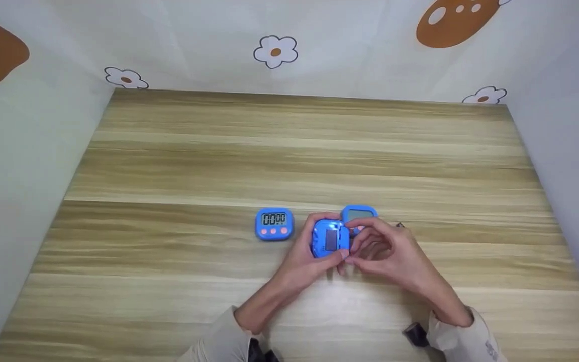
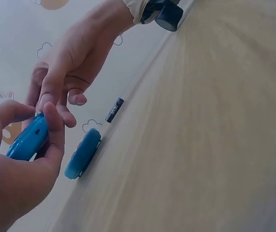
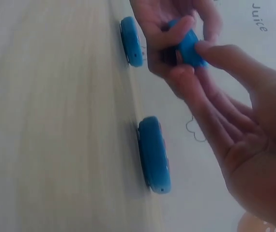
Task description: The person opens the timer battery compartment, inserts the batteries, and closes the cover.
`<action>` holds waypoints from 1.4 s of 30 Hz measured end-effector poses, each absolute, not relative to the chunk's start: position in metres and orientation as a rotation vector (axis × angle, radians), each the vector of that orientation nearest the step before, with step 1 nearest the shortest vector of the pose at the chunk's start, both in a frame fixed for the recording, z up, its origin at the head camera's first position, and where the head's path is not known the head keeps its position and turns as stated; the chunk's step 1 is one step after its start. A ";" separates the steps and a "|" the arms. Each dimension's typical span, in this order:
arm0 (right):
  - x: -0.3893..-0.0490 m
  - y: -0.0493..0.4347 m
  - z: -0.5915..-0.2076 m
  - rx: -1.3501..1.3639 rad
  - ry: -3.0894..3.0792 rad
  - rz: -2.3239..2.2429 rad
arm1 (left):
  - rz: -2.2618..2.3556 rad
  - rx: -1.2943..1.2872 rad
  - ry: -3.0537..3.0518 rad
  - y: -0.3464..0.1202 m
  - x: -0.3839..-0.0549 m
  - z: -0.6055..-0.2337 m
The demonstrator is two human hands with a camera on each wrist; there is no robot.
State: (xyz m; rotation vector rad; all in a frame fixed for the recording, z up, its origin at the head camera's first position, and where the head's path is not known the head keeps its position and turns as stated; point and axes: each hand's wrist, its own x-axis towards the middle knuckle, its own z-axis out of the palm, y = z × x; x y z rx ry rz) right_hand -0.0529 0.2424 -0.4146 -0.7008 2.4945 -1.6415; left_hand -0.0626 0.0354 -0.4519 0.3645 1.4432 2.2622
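Observation:
My left hand [image 1: 309, 251] grips a blue digital kitchen timer [image 1: 321, 239], its thumb along the lower edge and its fingers round the far side. A grey rectangle shows on the timer's upward face. From the right, my right hand [image 1: 395, 251] pinches the same timer's right edge between thumb and index finger, other fingers curled below. In the right wrist view, the held timer [image 3: 190, 50] sits between both hands' fingertips. Behind the right hand lies a second blue timer [image 1: 360, 213], partly covered by its fingers. A third blue timer [image 1: 274, 224], reading 00 00, lies left of the left hand.
A small dark cylinder with lettering, resembling a battery [image 2: 114, 110], lies beyond one timer; in the head view the right hand mostly hides it. The wood-grain table [image 1: 289, 151] meets patterned white walls [image 1: 209, 45] at its back and sides. Dark wrist devices [image 1: 416, 334] sit near both sleeves.

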 end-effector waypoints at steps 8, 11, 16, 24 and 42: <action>-0.049 0.231 -0.394 -0.770 2.619 -1.610 | 2.263 0.289 1.399 0.036 -0.062 -0.450; -0.049 0.230 -0.392 -0.789 2.621 -1.617 | 2.256 0.277 1.400 0.035 -0.062 -0.450; -0.049 0.233 -0.394 -0.770 2.581 -1.656 | 2.276 0.290 1.358 0.034 -0.062 -0.450; -0.050 0.239 -0.401 -0.682 2.487 -1.726 | 2.280 0.335 1.302 0.033 -0.062 -0.449; -0.051 0.248 -0.394 -0.746 2.483 -1.581 | 2.146 0.373 1.294 0.028 -0.065 -0.448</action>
